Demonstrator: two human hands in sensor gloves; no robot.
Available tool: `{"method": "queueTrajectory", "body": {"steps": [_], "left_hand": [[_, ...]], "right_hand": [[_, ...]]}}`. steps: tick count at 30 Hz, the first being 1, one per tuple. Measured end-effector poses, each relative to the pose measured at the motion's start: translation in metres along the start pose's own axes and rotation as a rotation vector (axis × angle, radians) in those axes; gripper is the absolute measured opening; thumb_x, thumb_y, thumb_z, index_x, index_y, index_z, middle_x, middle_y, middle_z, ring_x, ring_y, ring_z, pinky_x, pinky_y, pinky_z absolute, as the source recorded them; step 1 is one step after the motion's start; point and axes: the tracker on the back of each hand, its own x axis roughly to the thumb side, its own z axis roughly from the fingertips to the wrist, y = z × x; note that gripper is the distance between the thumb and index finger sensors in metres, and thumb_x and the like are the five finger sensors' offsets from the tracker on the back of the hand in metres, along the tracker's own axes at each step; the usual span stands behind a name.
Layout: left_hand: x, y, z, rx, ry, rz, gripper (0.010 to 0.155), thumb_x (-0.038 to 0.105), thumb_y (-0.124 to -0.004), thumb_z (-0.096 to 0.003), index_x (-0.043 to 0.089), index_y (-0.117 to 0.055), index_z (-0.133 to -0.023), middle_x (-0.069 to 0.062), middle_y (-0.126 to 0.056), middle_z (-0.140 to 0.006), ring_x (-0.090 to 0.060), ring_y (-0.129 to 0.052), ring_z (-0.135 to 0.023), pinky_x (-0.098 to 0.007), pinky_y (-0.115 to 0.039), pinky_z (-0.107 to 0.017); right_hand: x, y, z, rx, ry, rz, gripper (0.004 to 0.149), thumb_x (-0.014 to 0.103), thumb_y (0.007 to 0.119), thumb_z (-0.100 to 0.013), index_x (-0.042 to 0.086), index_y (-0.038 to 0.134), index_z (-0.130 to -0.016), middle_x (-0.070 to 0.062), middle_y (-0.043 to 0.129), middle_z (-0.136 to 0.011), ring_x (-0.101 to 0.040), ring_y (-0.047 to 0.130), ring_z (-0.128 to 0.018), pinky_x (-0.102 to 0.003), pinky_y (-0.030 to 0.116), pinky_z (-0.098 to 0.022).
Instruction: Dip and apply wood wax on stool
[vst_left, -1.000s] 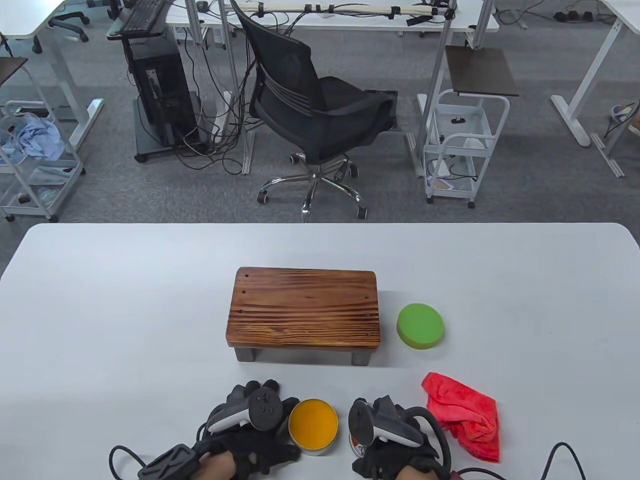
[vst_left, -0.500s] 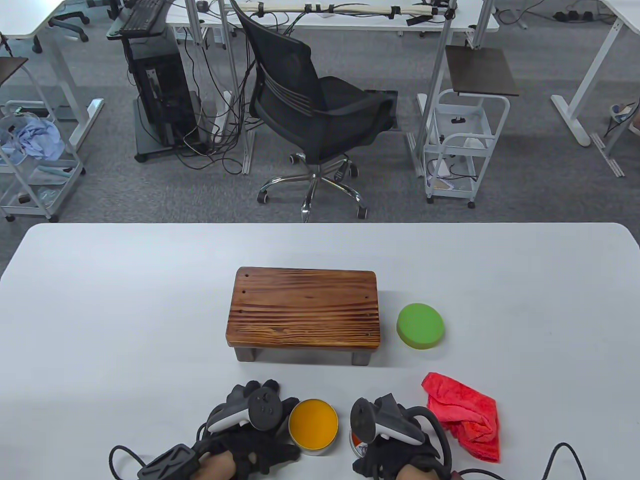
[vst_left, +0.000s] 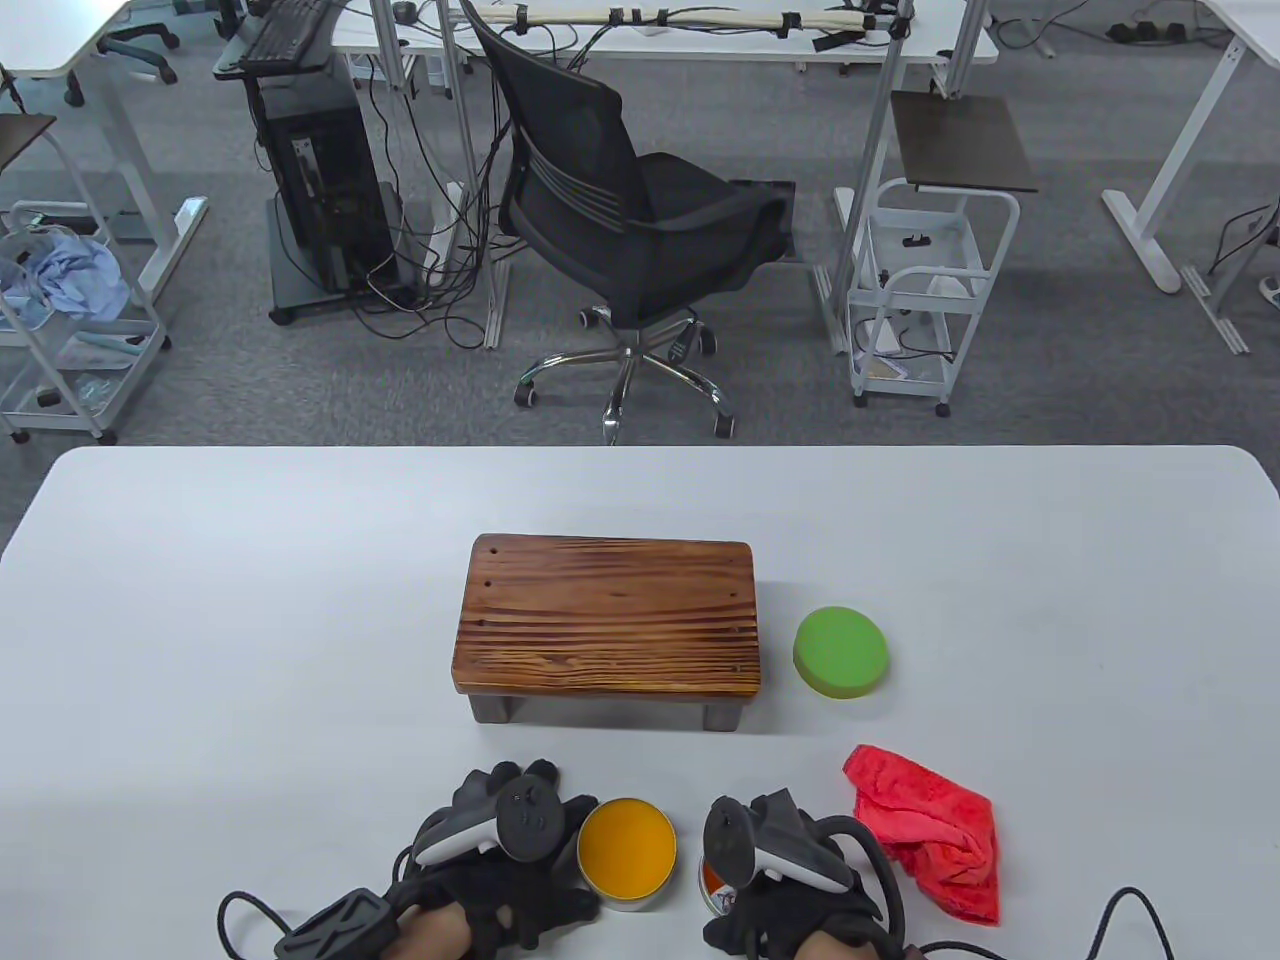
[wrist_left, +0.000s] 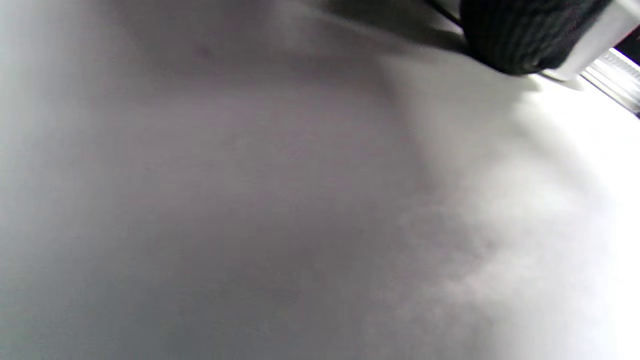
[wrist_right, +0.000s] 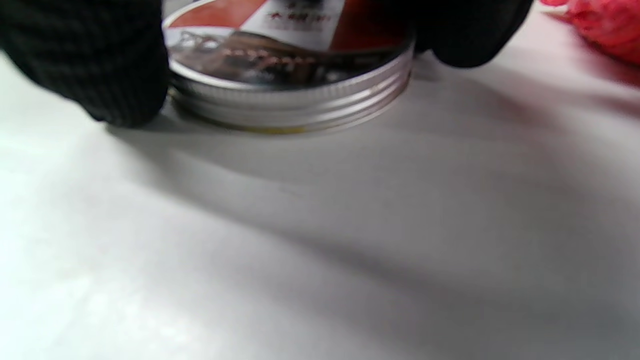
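Observation:
The wooden stool (vst_left: 608, 625) stands mid-table. The open wax tin (vst_left: 627, 848) with yellow wax sits at the near edge. My left hand (vst_left: 520, 850) holds the tin at its left side. In the left wrist view one fingertip (wrist_left: 520, 35) lies by the tin's threaded rim (wrist_left: 617, 82). My right hand (vst_left: 765, 870) grips the tin's lid (vst_left: 712, 885), right of the tin. In the right wrist view the lid (wrist_right: 290, 90) lies flat on the table with my fingers (wrist_right: 90, 65) on both sides of its rim.
A green round sponge pad (vst_left: 841, 652) lies right of the stool. A crumpled red cloth (vst_left: 930, 830) lies right of my right hand and also shows in the right wrist view (wrist_right: 595, 25). The white table (vst_left: 250, 620) stretches to both sides.
My right hand has shifted very slightly to the right with the lid. The left hand, tin, stool, sponge and cloth have not moved.

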Motion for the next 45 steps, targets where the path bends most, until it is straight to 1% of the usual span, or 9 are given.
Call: {"method": "queueTrajectory", "body": {"steps": [6, 10, 13, 16, 21, 26, 30, 38, 45], "left_hand": [[0.0, 0.0, 0.0, -0.001, 0.001, -0.001, 0.079, 0.069, -0.065, -0.0591, 0.044, -0.009, -0.108, -0.019, 0.024, -0.11, -0.053, 0.023, -0.091, -0.08, 0.001, -0.055], [0.0, 0.0, 0.0, 0.0, 0.001, 0.0, 0.079, 0.069, -0.065, -0.0592, 0.044, -0.009, -0.108, -0.019, 0.023, -0.11, -0.053, 0.022, -0.091, -0.08, 0.001, -0.055], [0.0, 0.0, 0.0, -0.001, 0.001, 0.0, 0.079, 0.069, -0.065, -0.0591, 0.044, -0.009, -0.108, -0.019, 0.024, -0.11, -0.053, 0.023, -0.091, -0.08, 0.001, -0.055], [0.0, 0.0, 0.0, -0.002, 0.0, 0.002, 0.079, 0.069, -0.065, -0.0592, 0.044, -0.009, -0.108, -0.019, 0.024, -0.11, -0.053, 0.023, -0.091, -0.08, 0.001, -0.055], [0.0, 0.0, 0.0, -0.002, 0.0, -0.001, 0.079, 0.069, -0.065, -0.0593, 0.044, -0.009, -0.108, -0.019, 0.024, -0.11, -0.053, 0.023, -0.091, -0.08, 0.001, -0.054], [0.0, 0.0, 0.0, -0.006, -0.005, 0.001, 0.078, 0.069, -0.065, -0.0595, 0.044, -0.008, -0.108, -0.019, 0.024, -0.11, -0.053, 0.023, -0.091, -0.08, 0.002, -0.054], [0.0, 0.0, 0.0, -0.007, -0.007, 0.0, 0.077, 0.068, -0.064, -0.0599, 0.044, -0.009, -0.108, -0.019, 0.024, -0.11, -0.053, 0.023, -0.091, -0.08, 0.002, -0.054], [0.0, 0.0, 0.0, -0.004, -0.006, -0.002, 0.077, 0.068, -0.064, -0.0599, 0.045, -0.009, -0.108, -0.019, 0.023, -0.11, -0.053, 0.023, -0.091, -0.08, 0.001, -0.055], [0.0, -0.001, 0.0, -0.004, -0.006, -0.001, 0.077, 0.068, -0.065, -0.0599, 0.045, -0.01, -0.108, -0.019, 0.023, -0.11, -0.053, 0.023, -0.091, -0.08, 0.001, -0.055]], "right_hand": [[-0.005, -0.001, 0.003, -0.011, -0.01, -0.054, 0.09, 0.064, 0.083, -0.049, 0.021, 0.032, -0.109, -0.011, 0.039, -0.111, -0.037, 0.055, -0.097, -0.054, 0.069, -0.069], [-0.011, -0.01, 0.012, -0.074, -0.031, -0.119, 0.097, 0.065, 0.086, -0.047, 0.02, 0.03, -0.112, -0.015, 0.042, -0.113, -0.036, 0.062, -0.097, -0.055, 0.071, -0.067], [-0.018, -0.029, 0.027, -0.184, -0.042, -0.157, 0.106, 0.069, 0.087, -0.043, 0.02, 0.028, -0.115, -0.019, 0.04, -0.116, -0.045, 0.062, -0.097, -0.061, 0.071, -0.065], [-0.035, -0.053, 0.042, -0.29, -0.029, -0.212, 0.107, 0.07, 0.087, -0.042, 0.02, 0.029, -0.117, -0.02, 0.04, -0.117, -0.049, 0.061, -0.098, -0.063, 0.07, -0.064], [-0.072, -0.092, 0.047, -0.367, 0.05, -0.229, 0.107, 0.071, 0.086, -0.043, 0.02, 0.029, -0.118, -0.021, 0.04, -0.117, -0.05, 0.061, -0.098, -0.064, 0.07, -0.064], [-0.11, -0.123, 0.024, -0.389, 0.154, -0.259, 0.097, 0.071, 0.076, -0.048, 0.022, 0.031, -0.118, -0.017, 0.04, -0.119, -0.05, 0.059, -0.1, -0.066, 0.068, -0.064], [-0.131, -0.136, -0.013, -0.306, 0.215, -0.265, 0.099, 0.073, 0.076, -0.046, 0.024, 0.029, -0.118, -0.016, 0.032, -0.121, -0.052, 0.051, -0.104, -0.07, 0.063, -0.067], [-0.155, -0.135, -0.086, -0.146, 0.296, -0.341, 0.114, 0.072, 0.086, -0.04, 0.02, 0.02, -0.117, -0.016, 0.02, -0.12, -0.053, 0.04, -0.106, -0.074, 0.055, -0.069], [-0.162, -0.127, -0.124, -0.081, 0.325, -0.364, 0.122, 0.07, 0.092, -0.037, 0.015, 0.018, -0.116, -0.014, 0.019, -0.12, -0.053, 0.037, -0.107, -0.075, 0.052, -0.07]]}}
